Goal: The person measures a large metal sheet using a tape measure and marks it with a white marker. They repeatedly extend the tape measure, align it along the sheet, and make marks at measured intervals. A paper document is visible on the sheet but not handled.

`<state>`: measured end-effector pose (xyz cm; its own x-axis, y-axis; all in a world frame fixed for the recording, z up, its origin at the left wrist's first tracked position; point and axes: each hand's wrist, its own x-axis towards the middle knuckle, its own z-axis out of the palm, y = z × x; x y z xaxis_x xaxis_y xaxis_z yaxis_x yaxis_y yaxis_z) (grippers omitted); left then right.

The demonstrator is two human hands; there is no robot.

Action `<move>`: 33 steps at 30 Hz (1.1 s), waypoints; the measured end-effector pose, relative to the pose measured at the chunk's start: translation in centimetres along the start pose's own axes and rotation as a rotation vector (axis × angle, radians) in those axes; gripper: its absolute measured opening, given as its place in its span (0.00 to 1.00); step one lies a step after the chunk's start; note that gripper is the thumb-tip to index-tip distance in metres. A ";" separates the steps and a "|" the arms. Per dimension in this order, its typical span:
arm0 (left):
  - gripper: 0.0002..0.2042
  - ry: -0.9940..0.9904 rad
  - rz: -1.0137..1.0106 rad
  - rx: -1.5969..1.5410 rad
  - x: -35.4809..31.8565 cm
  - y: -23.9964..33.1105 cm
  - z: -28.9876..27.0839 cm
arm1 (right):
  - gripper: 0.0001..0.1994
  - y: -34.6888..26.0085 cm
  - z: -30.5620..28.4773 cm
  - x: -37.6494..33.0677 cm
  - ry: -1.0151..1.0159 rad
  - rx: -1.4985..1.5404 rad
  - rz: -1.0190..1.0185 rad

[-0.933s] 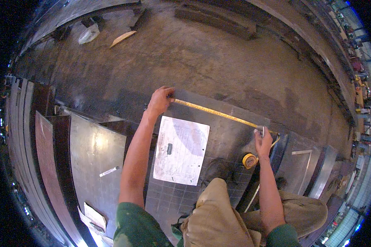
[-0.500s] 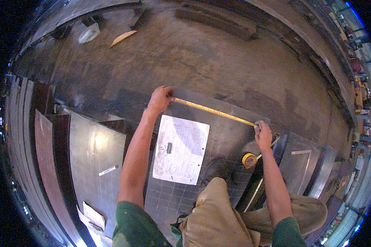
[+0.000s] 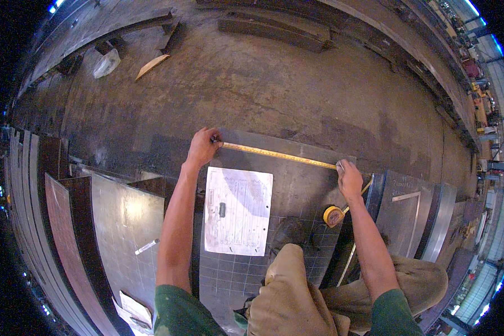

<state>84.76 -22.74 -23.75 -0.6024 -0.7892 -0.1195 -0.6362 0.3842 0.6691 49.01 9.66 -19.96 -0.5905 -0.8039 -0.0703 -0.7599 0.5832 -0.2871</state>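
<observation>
A yellow tape measure blade stretches between my hands along the far edge of a dark steel plate. Its left end is pinched in my left hand, at the plate's far left corner. My right hand grips the blade near the far right corner, fingers closed. Beyond that grip the blade loops back toward the round yellow tape case, which lies just left of my right wrist. Between my forearms a printed paper sheet rests on the plate, with a small dark object on top.
Chalk grid lines mark the plate's near part, by my boot. On the left, a white marker lies on a shiny steel plate, with folded papers closer in. An L-shaped square lies at right. Steel beams stand beyond.
The view has tilted a little, shifting the plate and paper left and slightly down in the picture. Both hands keep their hold on the stretched blade.
</observation>
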 end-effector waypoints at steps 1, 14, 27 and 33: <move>0.10 -0.006 -0.006 0.015 -0.1 0.3 -0.2 | 0.08 0.0 0.0 0.0 -0.003 -0.004 0.000; 0.13 0.023 -0.005 0.076 -0.3 0.1 -0.1 | 0.07 0.2 -0.1 0.2 -0.051 -0.078 0.009; 0.13 0.052 0.071 0.232 -0.3 3.9 0.6 | 0.12 0.8 0.2 0.4 -0.050 -0.107 -0.027; 0.13 -0.020 0.075 0.242 -0.4 4.7 0.5 | 0.10 0.4 0.1 0.2 -0.047 -0.069 -0.006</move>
<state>81.72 -20.37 -20.91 -0.6604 -0.7452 -0.0922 -0.6844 0.5468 0.4822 48.64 9.67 -20.19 -0.5738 -0.8110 -0.1143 -0.7811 0.5838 -0.2214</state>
